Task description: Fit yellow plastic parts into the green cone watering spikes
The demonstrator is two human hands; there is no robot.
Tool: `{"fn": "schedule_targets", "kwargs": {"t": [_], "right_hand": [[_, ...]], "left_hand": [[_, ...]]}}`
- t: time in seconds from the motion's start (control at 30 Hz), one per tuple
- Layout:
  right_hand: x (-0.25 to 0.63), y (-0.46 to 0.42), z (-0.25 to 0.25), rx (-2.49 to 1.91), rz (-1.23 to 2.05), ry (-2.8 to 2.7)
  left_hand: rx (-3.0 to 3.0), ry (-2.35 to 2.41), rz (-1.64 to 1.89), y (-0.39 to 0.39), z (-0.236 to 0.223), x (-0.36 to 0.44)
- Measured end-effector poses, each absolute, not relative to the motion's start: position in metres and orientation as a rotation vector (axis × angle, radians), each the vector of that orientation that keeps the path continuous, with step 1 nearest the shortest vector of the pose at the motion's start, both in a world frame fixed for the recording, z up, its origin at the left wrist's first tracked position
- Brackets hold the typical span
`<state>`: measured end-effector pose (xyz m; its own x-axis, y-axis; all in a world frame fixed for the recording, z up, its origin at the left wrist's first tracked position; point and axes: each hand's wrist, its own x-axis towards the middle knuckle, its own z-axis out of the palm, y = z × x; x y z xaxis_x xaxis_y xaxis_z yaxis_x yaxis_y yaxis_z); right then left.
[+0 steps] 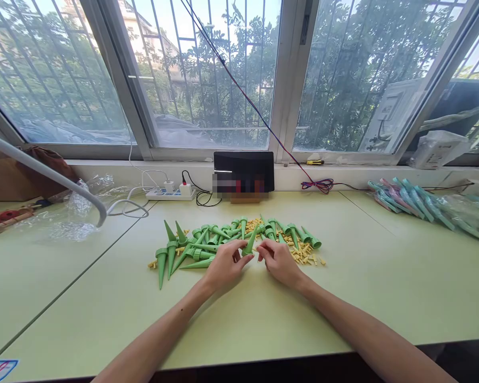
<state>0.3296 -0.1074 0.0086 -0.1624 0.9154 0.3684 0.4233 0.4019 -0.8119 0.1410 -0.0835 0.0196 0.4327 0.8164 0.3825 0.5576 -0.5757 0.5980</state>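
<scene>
My left hand [228, 261] is closed round the wide end of a green plastic spike [250, 242], whose point tilts up and away to the right. Just to its right, my right hand [278, 260] has thumb and fingers pinched together near the spike; whatever is between them is too small or hidden to make out. Beyond both hands lies a pile of similar green spikes [171, 250], some with ribbed caps. Small yellow plastic pieces [303, 255] are scattered among them, mostly to the right of my right hand.
At the back of the pale table [239, 319] stands a dark tablet [243, 173]. A white power strip [171, 194] with plugs and cables lies left of it. Coiled wire [319, 185] rests near the sill. Bagged teal items [419, 199] are at right; crumpled clear plastic [77, 213] is at left.
</scene>
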Motion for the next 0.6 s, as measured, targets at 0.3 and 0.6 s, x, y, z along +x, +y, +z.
{"fn": "schedule_targets", "kwargs": {"t": [0.3,0.6], "right_hand": [[0.3300,-0.1059,0.0068,-1.172,0.678,-1.760],[0.3296,-0.1062,0.0100,-1.181,0.931,-1.634]], "left_hand": [[2.308,1.104,0.907,-0.0845,0.0195,0.1420],[2.279,1.065,0.927,-0.0839,0.0189,0.1414]]}}
